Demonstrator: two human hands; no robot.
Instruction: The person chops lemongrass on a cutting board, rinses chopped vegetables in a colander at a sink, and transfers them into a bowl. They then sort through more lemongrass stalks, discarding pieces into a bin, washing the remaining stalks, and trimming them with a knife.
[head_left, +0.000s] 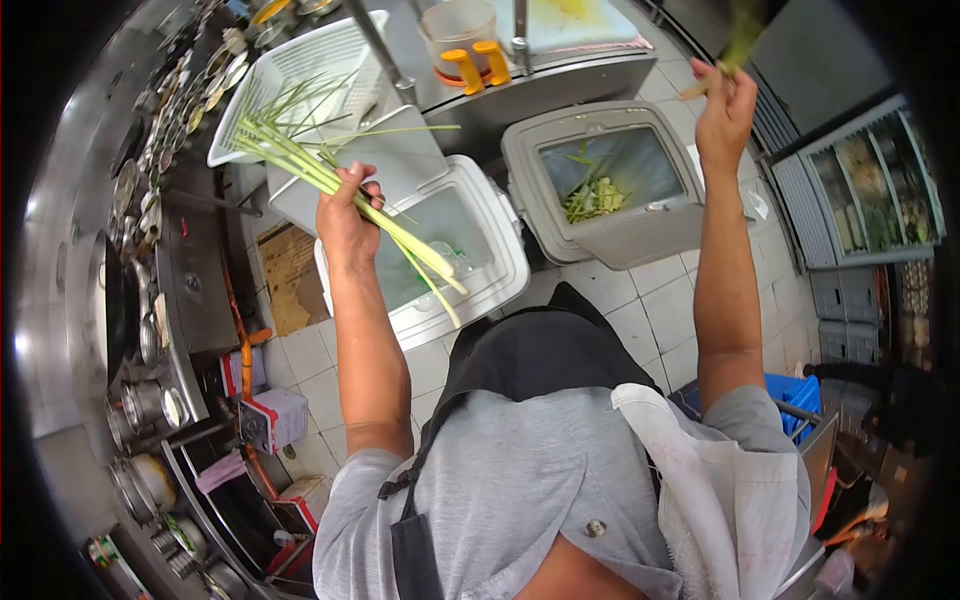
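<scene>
My left hand (350, 222) is closed round a bunch of lemongrass stalks (300, 170), pale ends toward me and thin green tops pointing away. Beneath it stands an open bin (515, 265) with a clear cup-like item (450, 255) inside. Up at the right, my right hand (725, 120) pinches a piece of green stalk (742, 45), smeared by motion. Between the hands, a second open bin (525, 150) is lined with a dark bag and holds green trimmings (597, 200).
A white plastic basket (225, 150) sits at the back left beside a clear tub (458, 30) and orange handles (465, 70). Pots and ladles line the left counter (200, 290). A glass-fronted fridge (870, 190) stands at the right, a blue crate (800, 395) below it.
</scene>
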